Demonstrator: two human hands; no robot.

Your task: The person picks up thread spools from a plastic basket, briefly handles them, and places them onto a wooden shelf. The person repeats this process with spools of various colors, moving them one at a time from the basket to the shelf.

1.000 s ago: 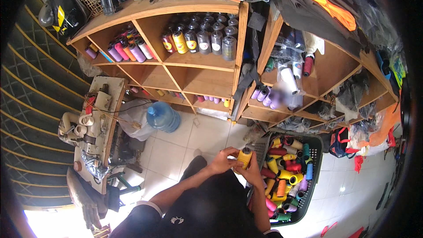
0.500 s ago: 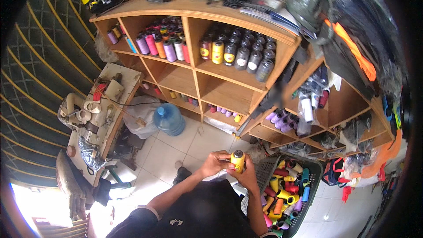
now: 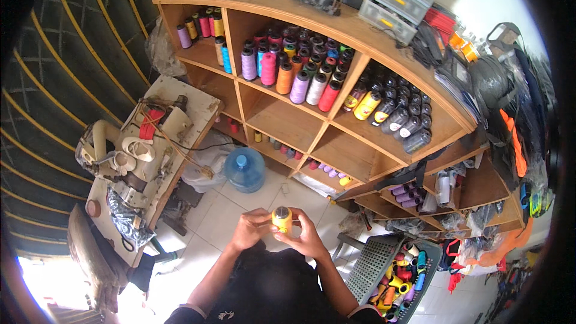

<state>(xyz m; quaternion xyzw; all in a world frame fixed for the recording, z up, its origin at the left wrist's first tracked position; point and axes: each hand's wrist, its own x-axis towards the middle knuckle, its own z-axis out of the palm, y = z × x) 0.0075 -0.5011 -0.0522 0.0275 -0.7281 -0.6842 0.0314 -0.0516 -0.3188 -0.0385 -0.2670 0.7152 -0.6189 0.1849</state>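
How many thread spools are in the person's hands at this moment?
1: the yellow spool, between the left hand and the right hand. No second one shows there.

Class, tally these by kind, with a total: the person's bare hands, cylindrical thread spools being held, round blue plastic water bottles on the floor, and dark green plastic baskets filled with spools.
Bare hands: 2 (left hand, right hand)
Held yellow cylindrical thread spool: 1
Round translucent blue plastic water bottle: 1
Dark green perforated plastic basket: 1
Total: 5

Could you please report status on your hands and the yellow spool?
Right hand holding yellow spool, dark end up. Left hand at its side. Spool basket to the right. Nothing visibly blocking.
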